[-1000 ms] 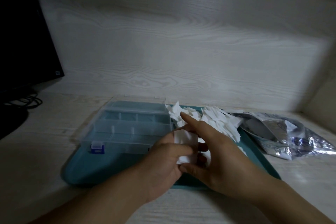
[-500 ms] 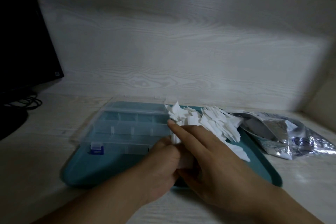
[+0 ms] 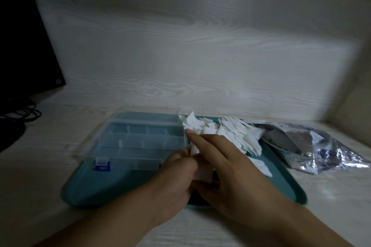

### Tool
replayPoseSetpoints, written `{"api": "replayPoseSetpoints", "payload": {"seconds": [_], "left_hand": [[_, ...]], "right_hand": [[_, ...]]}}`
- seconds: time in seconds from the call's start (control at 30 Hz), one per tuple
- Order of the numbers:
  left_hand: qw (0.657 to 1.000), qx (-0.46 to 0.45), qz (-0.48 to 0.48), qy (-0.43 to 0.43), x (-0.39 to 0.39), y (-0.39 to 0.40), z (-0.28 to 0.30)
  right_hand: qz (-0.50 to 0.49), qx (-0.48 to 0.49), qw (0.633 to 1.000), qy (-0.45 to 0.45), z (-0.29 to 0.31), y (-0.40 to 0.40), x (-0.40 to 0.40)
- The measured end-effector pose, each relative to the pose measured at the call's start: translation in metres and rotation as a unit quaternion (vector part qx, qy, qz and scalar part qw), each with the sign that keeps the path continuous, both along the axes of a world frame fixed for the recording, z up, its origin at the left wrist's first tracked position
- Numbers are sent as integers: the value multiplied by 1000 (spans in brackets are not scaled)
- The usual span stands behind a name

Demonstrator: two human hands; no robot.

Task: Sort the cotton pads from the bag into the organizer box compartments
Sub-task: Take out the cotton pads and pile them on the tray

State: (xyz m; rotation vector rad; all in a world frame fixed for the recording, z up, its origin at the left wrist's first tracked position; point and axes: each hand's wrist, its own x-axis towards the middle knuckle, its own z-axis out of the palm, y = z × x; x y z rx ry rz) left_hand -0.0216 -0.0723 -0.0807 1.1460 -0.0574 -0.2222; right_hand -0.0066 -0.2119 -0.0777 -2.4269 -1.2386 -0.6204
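Observation:
A clear plastic organizer box (image 3: 140,138) with a blue latch lies on the left half of a teal tray (image 3: 112,188); its compartments look empty. A heap of white cotton pads (image 3: 232,134) covers the tray's far right part. My left hand (image 3: 176,178) and my right hand (image 3: 226,168) meet over the tray's front middle, both gripping a small stack of cotton pads (image 3: 202,172) between them. My right index finger points out toward the box's right edge. A crumpled silver bag (image 3: 313,146) lies on the desk right of the tray.
A dark monitor (image 3: 22,42) stands at the far left with black cables (image 3: 28,112) beside its base. A pale wood-grain wall rises close behind the tray. One loose pad (image 3: 261,164) lies on the tray near my right hand.
My right hand has closed over the stack of pads that the left hand held up, covering most of it. Both hands stayed over the tray's front middle.

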Motion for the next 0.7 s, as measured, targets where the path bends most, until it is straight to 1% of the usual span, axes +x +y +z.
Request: {"api": "replayPoseSetpoints", "payload": {"seconds": [0.03, 0.2, 0.27, 0.3, 0.37, 0.4, 0.43, 0.47, 0.5, 0.53, 0.57, 0.67, 0.7], "left_hand": [[1000, -18, -7, -8, 1, -1, 0], [1000, -20, 14, 5, 7, 2, -8], [1000, -21, 12, 1, 6, 2, -6], [1000, -18, 14, -1, 7, 3, -6], [1000, -3, 13, 0, 5, 5, -3], [1000, 1, 15, 3, 4, 6, -2], [1000, 0, 11, 4, 4, 7, -1], [1000, -4, 5, 6, 3, 7, -1], [1000, -6, 2, 9, 3, 7, 0], [1000, -7, 1, 10, 4, 6, -1], [1000, -7, 1, 13, 3, 5, 0], [999, -22, 6, 30, 4, 5, 1], [999, -25, 7, 35, 5, 5, 2]], "right_hand": [[2, 9, 1000, 6, 0, -1, 1], [6, 7, 1000, 22, -3, 1, -1], [11, 27, 998, 53, 2, -2, -1], [16, 65, 994, 82, 5, -6, 1], [-6, 189, 974, 121, 15, -17, 10], [-46, 248, 961, 115, 18, -26, 19], [-102, 284, 948, 101, 21, -37, 30], [-165, 300, 934, 97, 21, -48, 40], [-227, 293, 923, 102, 20, -59, 50], [-271, 263, 919, 113, 18, -67, 58], [-299, 213, 921, 131, 15, -72, 64], [-325, -1, 929, 176, 5, -69, 68], [-323, -36, 928, 181, 5, -65, 67]]}}
